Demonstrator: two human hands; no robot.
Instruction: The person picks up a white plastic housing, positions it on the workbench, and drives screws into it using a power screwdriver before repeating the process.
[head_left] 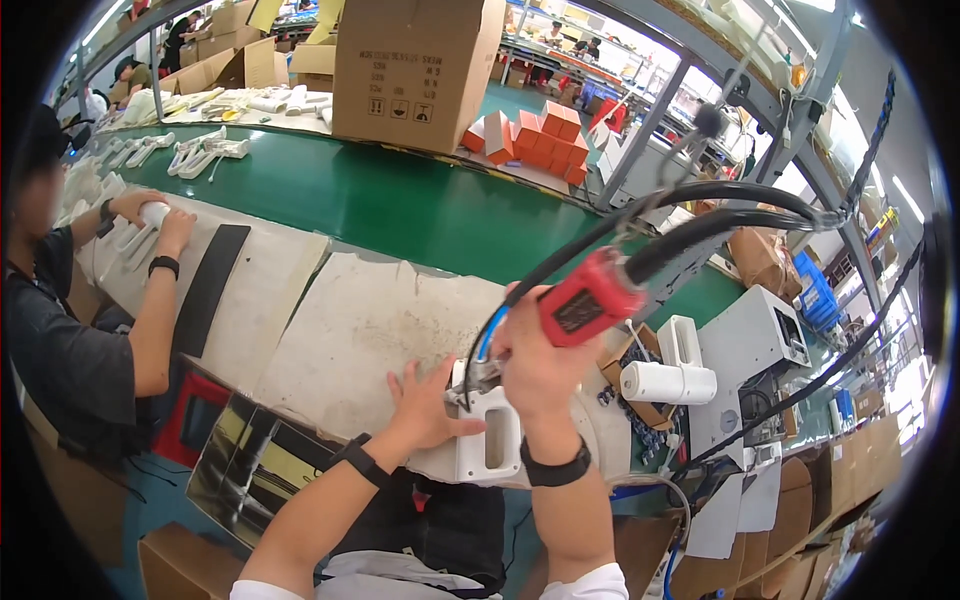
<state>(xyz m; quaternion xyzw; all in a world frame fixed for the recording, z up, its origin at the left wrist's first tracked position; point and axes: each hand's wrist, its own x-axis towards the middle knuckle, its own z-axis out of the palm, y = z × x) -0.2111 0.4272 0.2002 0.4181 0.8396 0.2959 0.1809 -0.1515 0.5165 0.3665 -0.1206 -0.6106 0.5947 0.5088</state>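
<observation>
My right hand is wrapped round a red power screwdriver that hangs on thick black cables. The tool slants down to the left, and its metal tip end is at the top of a white plastic housing with an oblong handle opening. Whether the tip touches a screw is too small to tell. My left hand lies beside the housing with its fingers spread, the thumb reaching against the housing's left side. Beneath both is a pale, worn work mat.
Right of my hand, another white handle-shaped unit rests over a cardboard box of small dark parts. A white machine stands beyond it. A green conveyor belt runs behind, with a large carton. At left, a co-worker's hands hold a white part.
</observation>
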